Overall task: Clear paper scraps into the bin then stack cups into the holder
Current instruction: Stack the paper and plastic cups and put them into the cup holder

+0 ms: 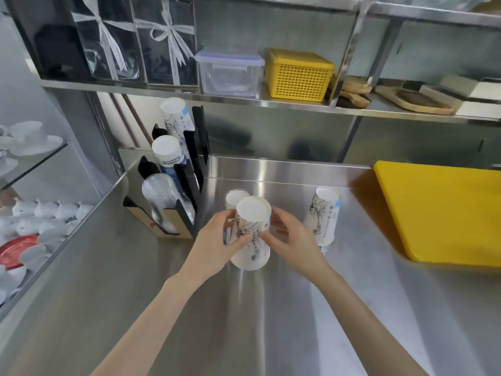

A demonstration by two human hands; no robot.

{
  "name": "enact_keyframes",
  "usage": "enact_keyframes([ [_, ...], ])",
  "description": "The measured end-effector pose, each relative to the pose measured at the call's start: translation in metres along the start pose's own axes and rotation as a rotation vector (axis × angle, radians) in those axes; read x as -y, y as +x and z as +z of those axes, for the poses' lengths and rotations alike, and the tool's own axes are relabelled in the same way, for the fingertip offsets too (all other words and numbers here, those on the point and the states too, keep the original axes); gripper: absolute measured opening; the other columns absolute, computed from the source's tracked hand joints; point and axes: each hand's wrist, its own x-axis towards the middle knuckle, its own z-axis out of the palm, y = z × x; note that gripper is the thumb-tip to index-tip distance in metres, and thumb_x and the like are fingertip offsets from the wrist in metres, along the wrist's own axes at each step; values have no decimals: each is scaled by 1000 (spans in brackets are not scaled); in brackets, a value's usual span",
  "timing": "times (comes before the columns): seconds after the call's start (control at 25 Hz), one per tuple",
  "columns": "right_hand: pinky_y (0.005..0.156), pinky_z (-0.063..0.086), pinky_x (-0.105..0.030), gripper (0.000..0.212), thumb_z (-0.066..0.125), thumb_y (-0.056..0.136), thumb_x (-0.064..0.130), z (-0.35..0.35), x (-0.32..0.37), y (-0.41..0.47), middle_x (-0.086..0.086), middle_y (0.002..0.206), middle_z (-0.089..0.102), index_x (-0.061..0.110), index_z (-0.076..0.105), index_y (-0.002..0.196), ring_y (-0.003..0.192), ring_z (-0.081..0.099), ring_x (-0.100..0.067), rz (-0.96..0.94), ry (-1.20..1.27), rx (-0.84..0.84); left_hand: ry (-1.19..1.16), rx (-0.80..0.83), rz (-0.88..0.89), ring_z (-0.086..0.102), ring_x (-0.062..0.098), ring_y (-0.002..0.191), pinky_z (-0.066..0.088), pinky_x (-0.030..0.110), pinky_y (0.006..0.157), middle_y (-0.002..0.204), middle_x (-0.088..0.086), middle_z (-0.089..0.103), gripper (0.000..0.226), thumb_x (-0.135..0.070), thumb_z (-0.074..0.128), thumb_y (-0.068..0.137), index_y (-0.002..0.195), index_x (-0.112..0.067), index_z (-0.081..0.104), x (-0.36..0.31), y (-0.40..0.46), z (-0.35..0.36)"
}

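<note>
Both the left hand (217,241) and right hand (291,240) have fingers wrapped around the inverted white sketch-printed paper cup (252,232) standing on the steel surface (271,308); keep it plumb, nest it squarely, then carry it to the black slotted holder (187,172).

- A brushed stainless-steel counter (271,308) carries everything, with a raised steel back edge.
- A black slotted cup holder (187,183) stands at its left rear corner, filled with stacked paper and clear plastic cups.
- An upside-down printed paper cup (325,215) stands right of centre.
- Another upside-down cup (235,198) stands near the middle, partly hidden.
- A yellow cutting board (444,213) lies flat at the right.
</note>
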Motion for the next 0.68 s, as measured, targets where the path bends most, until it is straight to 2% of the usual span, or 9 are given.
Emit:
enact_keyframes([
  [0.08,94,44,-23,49,64,81,21,10,-17,-16,7,112,59,23,46,127,103,55,-6,63,31,31,-19,38,-80,51,3,99,38,19,87,119,-5,54,55,-28,71,74,122,-20,45,14,-17,15],
  [0.16,92,45,-23,46,64,80,20,20,-32,-30,10,105,59,21,48,123,100,57,-8,116,31,45,-29,69,-134,52,6,102,39,23,90,119,-3,55,55,-27,71,74,122,-19,46,26,-32,28],
  [0.24,88,43,-17,44,65,80,19,28,-44,-41,7,107,61,19,50,122,102,58,-10,151,13,58,-13,108,-167,54,11,106,41,28,95,118,-1,56,55,-26,71,74,122,-18,46,35,-43,37],
  [0.32,88,40,-14,45,64,80,18,34,-53,-48,2,114,62,18,49,122,102,57,-9,178,-2,81,-3,139,-195,56,13,108,43,29,95,115,-2,58,54,-27,71,73,121,-19,47,43,-52,45],
  [0.44,92,42,-21,47,64,80,17,40,-63,-52,-4,119,61,15,48,124,108,57,-14,203,-1,81,2,164,-233,57,15,109,45,34,96,118,1,60,53,-28,71,74,120,-19,46,48,-55,50],
  [0.68,90,39,-17,49,63,81,20,42,-70,-50,1,122,59,19,45,126,107,55,-8,229,-1,63,95,223,-212,55,17,112,44,38,98,124,2,57,56,-31,68,76,124,-20,42,50,-47,50],
])
